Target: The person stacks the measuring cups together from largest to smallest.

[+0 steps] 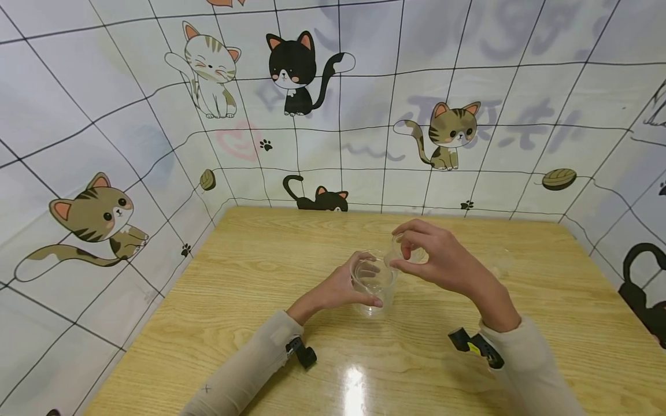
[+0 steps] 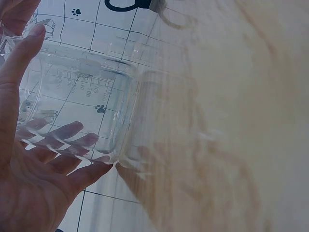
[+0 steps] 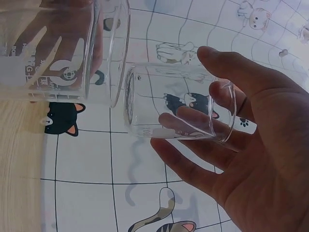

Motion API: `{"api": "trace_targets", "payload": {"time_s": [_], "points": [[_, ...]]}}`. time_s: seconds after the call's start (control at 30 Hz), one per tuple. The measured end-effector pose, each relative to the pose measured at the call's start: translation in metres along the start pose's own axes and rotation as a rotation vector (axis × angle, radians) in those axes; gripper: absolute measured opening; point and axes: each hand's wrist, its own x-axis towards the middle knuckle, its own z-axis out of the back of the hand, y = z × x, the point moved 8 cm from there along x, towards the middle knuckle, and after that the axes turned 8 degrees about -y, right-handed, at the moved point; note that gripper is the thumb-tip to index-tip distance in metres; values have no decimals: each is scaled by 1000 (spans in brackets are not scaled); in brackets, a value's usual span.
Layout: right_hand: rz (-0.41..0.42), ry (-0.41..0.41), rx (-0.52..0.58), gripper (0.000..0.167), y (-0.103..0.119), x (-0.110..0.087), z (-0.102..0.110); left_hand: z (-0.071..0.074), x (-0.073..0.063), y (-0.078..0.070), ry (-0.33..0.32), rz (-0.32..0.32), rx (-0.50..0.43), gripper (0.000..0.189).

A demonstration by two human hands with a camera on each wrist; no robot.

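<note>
My left hand (image 1: 338, 286) grips a clear glass beaker (image 1: 374, 292) that stands on the table, thumb on the near side and fingers round the far side. White graduation marks show on this beaker (image 2: 79, 92) in the left wrist view. With thumb and fingers, my right hand (image 1: 439, 257) holds a smaller clear glass beaker (image 3: 169, 104) near its flared rim. It is raised beside the larger beaker's top, its base close to that wide rim (image 3: 120, 53). White printing shows on both beakers in the right wrist view.
The wooden table (image 1: 250, 352) carries a faint clear object (image 1: 500, 261) to the right of my right hand. Behind and beside the table hang white gridded sheets (image 1: 364, 127) with cartoon cats. Each sleeve has a small black camera (image 1: 302, 352) strapped to it.
</note>
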Motion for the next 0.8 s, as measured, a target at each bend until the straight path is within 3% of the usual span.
{"api": "trace_targets", "payload": {"time_s": [0.47,0.8], "points": [[2,13,15,34,2,1,-5,0,1,2,-2,6,-5,93],[-102,58,64,37,-2,1,-8,0,0,1,4,0,-15,91]]}}
